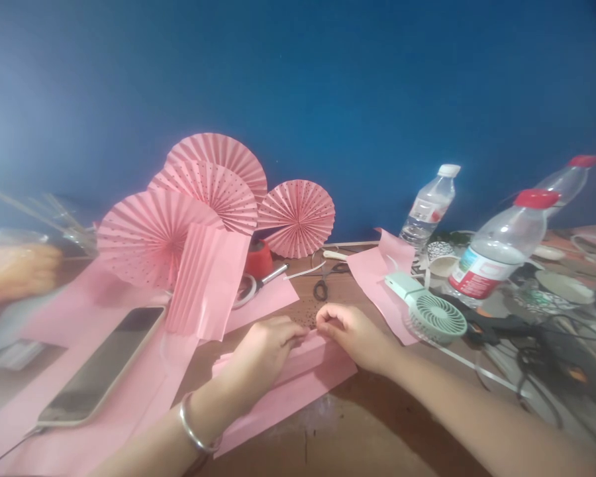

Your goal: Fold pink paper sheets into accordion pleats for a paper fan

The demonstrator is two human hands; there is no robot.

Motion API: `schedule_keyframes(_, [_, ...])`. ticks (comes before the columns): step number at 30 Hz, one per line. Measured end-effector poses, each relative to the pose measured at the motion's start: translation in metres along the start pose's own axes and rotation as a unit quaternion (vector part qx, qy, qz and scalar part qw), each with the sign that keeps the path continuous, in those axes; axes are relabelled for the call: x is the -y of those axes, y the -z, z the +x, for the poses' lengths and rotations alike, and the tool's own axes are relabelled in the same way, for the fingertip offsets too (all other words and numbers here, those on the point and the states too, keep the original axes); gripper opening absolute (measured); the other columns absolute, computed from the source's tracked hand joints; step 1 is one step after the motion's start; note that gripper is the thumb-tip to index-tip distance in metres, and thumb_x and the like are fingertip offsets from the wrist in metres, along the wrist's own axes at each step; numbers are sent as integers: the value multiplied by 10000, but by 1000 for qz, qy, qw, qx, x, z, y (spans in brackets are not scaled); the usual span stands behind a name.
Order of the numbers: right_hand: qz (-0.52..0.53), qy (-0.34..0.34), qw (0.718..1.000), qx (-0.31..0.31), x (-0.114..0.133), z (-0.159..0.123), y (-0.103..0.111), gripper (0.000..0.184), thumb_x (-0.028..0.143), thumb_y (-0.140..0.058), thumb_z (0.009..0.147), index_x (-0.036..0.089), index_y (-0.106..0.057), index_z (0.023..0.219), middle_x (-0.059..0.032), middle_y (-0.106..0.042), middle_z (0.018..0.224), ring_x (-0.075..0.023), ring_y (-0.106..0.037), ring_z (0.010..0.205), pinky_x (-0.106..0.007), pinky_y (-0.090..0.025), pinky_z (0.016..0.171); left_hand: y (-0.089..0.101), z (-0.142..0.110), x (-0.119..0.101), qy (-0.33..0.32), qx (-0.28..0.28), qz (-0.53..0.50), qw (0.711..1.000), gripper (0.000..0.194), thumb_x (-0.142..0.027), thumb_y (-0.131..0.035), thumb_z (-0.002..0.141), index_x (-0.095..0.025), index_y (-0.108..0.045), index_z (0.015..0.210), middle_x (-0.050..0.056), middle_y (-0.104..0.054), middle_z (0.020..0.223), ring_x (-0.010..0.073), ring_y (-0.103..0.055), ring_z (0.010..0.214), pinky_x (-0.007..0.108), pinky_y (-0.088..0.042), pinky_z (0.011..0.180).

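Note:
A sheet of pink paper [302,391] lies on the wooden table in front of me, its far part folded into narrow pleats. My left hand [271,344] pinches the folded edge near its middle, with a silver bangle on the wrist. Close beside it, my right hand [350,331] pinches the same edge, thumb against fingers. Just behind and to the left, a pleated pink sheet [206,281] leans up against a round pink paper fan [153,238]. Further back stand more paper fans, one of them a dotted fan [298,218] with a gap at its left.
On the left a smartphone [104,364] rests on pink sheets, near another person's hand [24,268]. Behind my hands are scissors [321,288], a roll of tape [246,291] and a red object [259,258]. To the right are a mint handheld fan [434,315], water bottles [501,248] and cables.

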State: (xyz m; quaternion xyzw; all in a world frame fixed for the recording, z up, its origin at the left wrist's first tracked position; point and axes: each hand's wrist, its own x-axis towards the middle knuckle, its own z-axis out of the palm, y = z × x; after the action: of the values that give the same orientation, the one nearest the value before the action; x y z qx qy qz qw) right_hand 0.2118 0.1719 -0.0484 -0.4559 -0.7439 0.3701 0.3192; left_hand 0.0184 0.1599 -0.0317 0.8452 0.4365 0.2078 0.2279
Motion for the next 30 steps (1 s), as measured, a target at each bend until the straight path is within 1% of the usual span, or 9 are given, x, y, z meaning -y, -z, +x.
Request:
schedule_keyframes(5, [-63, 51, 997, 0, 6, -5, -1, 112, 286, -561, 772, 187, -574, 721, 5, -579, 749, -138, -529, 729, -228, -362, 647, -1, 0, -4, -4, 12, 6, 1000, 231, -117, -446, 817, -203, -652, 880, 3, -632, 775, 117, -571, 683, 220, -444, 627])
schedule_keyframes(9, [-78, 37, 996, -4, 8, -6, -3, 131, 245, -554, 771, 195, -602, 660, 11, -592, 679, -134, -532, 677, -222, -347, 595, -8, -1, -1, -19, 5, -17, 1000, 268, -109, -429, 829, -234, -644, 930, -5, -646, 837, 117, -581, 733, 221, -448, 668])
schedule_keyframes(14, [-24, 6, 999, 29, -7, 1, 5, 135, 169, -513, 747, 195, -612, 660, 12, -626, 694, -142, -555, 679, -225, -377, 625, -9, -2, 3, -2, 9, -23, 1000, 255, -105, -431, 817, -219, -649, 885, -2, -650, 818, 123, -584, 717, 231, -452, 659])
schedule_keyframes(15, [-10, -8, 1000, 26, -11, 3, 9, 126, 188, -515, 747, 190, -616, 672, 7, -635, 703, -148, -561, 682, -232, -386, 635, -7, -1, 4, 8, 5, -28, 1000, 248, -113, -429, 818, -212, -651, 867, 1, -652, 822, 125, -587, 724, 232, -455, 665])
schedule_keyframes(18, [21, -48, 998, -29, -24, 8, 17, 161, 273, -506, 765, 162, -607, 706, -8, -617, 674, -157, -561, 659, -252, -403, 630, -2, 1, 7, 50, -13, -46, 998, 214, -149, -450, 814, -206, -653, 847, 3, -664, 848, 134, -599, 761, 238, -462, 697])
schedule_keyframes(20, [54, -49, 996, -47, -26, 9, 17, 228, 331, -456, 805, 157, -604, 820, -16, -612, 711, -153, -562, 670, -253, -410, 625, 0, 3, 7, 77, -18, -54, 995, 190, -173, -470, 808, -208, -655, 840, -2, -671, 857, 138, -603, 775, 242, -463, 712])
schedule_keyframes(23, [92, -42, 995, -11, -22, 6, 12, 292, 389, -506, 781, 169, -592, 951, -28, -629, 822, -163, -575, 754, -254, -420, 660, 0, 4, 7, 87, -13, -64, 994, 193, -181, -474, 805, -218, -660, 842, -8, -674, 857, 141, -602, 779, 245, -460, 708])
schedule_keyframes(27, [60, -70, 996, 6, -16, 4, 4, 185, 342, -590, 709, 168, -644, 741, -12, -645, 719, -161, -567, 691, -245, -405, 618, -2, 4, 4, 71, -17, -68, 995, 196, -183, -473, 809, -226, -661, 842, -13, -668, 841, 135, -595, 770, 237, -452, 699])
schedule_keyframes(30, [73, -67, 995, -7, -18, 6, 6, 155, 296, -575, 713, 158, -640, 692, -15, -645, 686, -153, -564, 660, -243, -403, 614, -1, 4, 3, 63, -8, -67, 996, 180, -205, -486, 807, -223, -662, 841, -13, -667, 845, 135, -596, 764, 235, -449, 704])
